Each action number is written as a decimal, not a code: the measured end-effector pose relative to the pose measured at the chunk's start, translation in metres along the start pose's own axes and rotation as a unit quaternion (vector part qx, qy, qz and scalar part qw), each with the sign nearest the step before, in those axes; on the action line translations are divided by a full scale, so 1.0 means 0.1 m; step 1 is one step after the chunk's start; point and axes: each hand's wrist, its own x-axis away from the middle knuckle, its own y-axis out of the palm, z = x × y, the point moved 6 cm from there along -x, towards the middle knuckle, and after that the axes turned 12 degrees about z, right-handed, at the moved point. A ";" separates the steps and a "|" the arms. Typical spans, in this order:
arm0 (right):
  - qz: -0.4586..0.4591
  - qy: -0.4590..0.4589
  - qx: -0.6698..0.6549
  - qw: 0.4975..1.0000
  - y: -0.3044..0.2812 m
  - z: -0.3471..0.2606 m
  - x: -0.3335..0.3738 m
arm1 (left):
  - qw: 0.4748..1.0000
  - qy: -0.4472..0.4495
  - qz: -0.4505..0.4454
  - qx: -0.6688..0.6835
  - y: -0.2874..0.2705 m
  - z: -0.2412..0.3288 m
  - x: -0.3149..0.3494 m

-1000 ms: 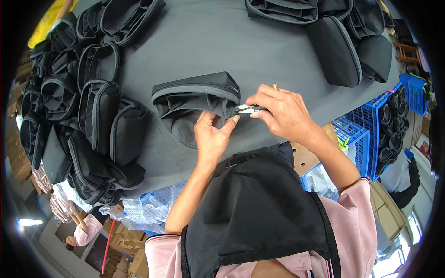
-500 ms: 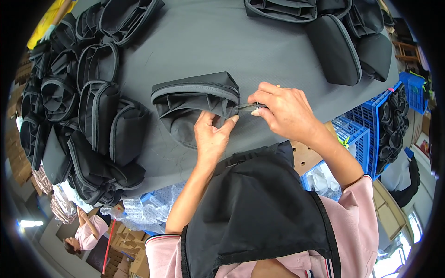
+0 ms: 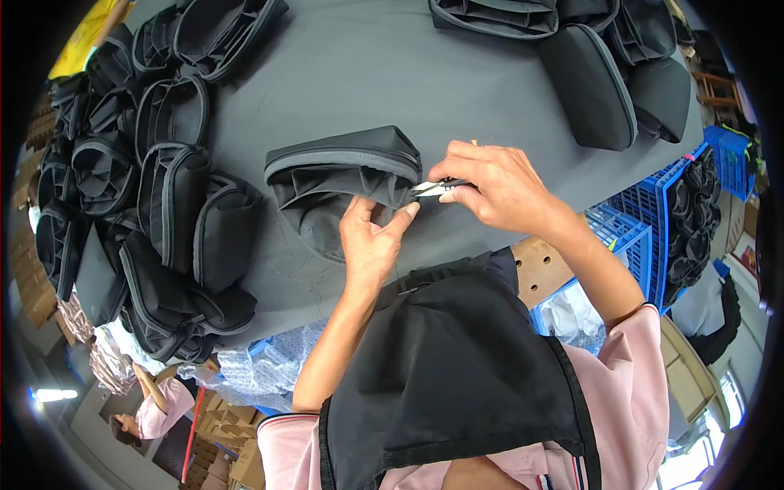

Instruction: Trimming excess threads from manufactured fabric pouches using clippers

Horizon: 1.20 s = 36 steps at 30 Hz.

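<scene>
An unzipped black pouch [image 3: 339, 155] with inner divider pockets lies in front of me on the dark table cover. My left hand [image 3: 373, 237] pinches the pouch's near right rim between thumb and fingers. Thread snips [image 3: 430, 189] with short pointed blades are in my right hand [image 3: 498, 184], whose thumb and fingers close around them. Their tips touch or almost touch the pouch's right corner, by the zipper end and just beyond my left thumb. Whether a thread lies between the blades is too small to tell.
Several black pouches [image 3: 175, 204] are heaped along the table's left side. More pouches [image 3: 592, 86] stand at the far right. Blue crates [image 3: 625, 237] sit beyond the table's right edge, one full of black pouches. A person in pink [image 3: 155, 408] is at the lower left.
My right hand has shifted slightly left, bringing the snips against the pouch's corner, with their blades showing more plainly. My left hand and the pouch have barely moved.
</scene>
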 end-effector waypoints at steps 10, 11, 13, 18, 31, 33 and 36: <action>0.141 -0.102 0.060 0.983 -0.07 -0.17 0.10 | 0.996 -0.036 -0.010 0.077 0.00 0.14 0.02; 0.149 -0.109 0.069 0.980 -0.07 -0.19 0.11 | 0.995 -0.045 -0.012 0.094 0.01 0.15 0.03; 0.160 -0.113 0.070 0.978 -0.07 -0.21 0.13 | 0.992 -0.053 -0.014 0.110 0.01 0.18 0.03; 0.163 -0.085 0.049 0.982 -0.07 -0.19 0.13 | 0.991 -0.069 -0.019 0.109 0.00 0.16 0.04; 0.199 0.002 0.050 0.979 -0.10 -0.28 0.22 | 0.989 -0.045 -0.020 0.140 0.04 0.19 0.05; 0.180 0.002 0.073 0.981 -0.07 -0.28 0.20 | 0.991 -0.046 -0.022 0.121 0.02 0.16 0.05; 0.188 -0.041 0.078 0.978 -0.03 -0.29 0.20 | 0.986 -0.044 -0.035 0.158 0.02 0.28 0.05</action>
